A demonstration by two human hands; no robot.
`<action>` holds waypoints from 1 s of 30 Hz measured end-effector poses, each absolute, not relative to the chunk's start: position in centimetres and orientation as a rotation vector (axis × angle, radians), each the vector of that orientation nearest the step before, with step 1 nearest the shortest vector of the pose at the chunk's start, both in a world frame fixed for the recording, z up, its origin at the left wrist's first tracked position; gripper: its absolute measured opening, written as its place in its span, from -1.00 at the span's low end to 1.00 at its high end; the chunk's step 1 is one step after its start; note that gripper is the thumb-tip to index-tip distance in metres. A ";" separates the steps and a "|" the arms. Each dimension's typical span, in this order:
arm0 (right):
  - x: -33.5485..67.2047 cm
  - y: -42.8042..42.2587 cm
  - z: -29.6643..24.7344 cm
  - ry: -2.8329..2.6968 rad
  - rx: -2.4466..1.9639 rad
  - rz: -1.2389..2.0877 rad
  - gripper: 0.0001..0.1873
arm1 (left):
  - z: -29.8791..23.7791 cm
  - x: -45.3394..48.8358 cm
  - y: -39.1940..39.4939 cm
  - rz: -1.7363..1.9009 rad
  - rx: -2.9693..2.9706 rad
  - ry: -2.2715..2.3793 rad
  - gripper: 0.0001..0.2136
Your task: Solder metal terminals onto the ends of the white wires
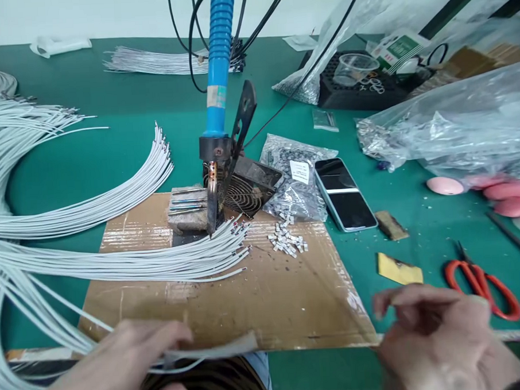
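My left hand (133, 358), blurred, is at the front edge beside white cables, its thumb apart from the fingers. A few cable ends and a pale blurred strip (232, 347) stick out between thumb and fingers; I see no firm grip on them. On the right, my right hand (438, 331) hovers with loosely curled fingers, near the red-handled scissors (479, 280), with nothing visible in it. A bundle of white cables (159, 260) lies across the brown cardboard (290, 300), its tips below a blue-handled soldering iron (220, 64) held upright, tip down.
Small white connectors (288, 240) lie piled on the cardboard. Behind them are a plastic bag of parts (291, 165) and a phone (344, 194). A yellow sponge (400, 268) sits on the right. More cables (113, 195) cover the left; pink oval pieces (444, 185) lie far right.
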State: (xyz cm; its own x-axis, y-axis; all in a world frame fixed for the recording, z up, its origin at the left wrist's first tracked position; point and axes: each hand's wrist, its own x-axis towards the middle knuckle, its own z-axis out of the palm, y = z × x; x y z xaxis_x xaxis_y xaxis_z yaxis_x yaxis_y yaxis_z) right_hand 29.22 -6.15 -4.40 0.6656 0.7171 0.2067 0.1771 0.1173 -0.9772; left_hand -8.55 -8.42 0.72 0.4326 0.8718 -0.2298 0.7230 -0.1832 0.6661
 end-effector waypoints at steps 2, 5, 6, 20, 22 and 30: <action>26.4 -5.6 -3.8 -0.871 -1.324 0.619 -0.36 | 1.6 -5.6 -7.6 0.071 1.759 1.125 -0.71; 23.0 -5.5 -3.7 -0.949 -1.293 0.833 -0.25 | 1.8 -1.5 -5.9 0.113 1.463 1.073 -0.84; 22.0 -5.7 -3.8 -0.973 -1.290 0.904 -0.37 | 1.5 -0.7 -5.4 0.182 1.370 1.098 -0.78; 15.9 -5.2 -2.9 -1.018 -1.146 1.401 -0.91 | -1.3 -1.2 -5.4 0.647 0.911 1.069 -0.66; 16.0 -5.1 -2.9 -0.970 -1.125 1.455 -0.93 | -1.2 -1.3 -5.5 0.631 0.902 1.063 -0.66; 17.5 -5.2 -4.1 -0.936 -1.043 1.385 -0.84 | -1.1 -0.8 -5.7 0.659 0.855 1.095 -0.60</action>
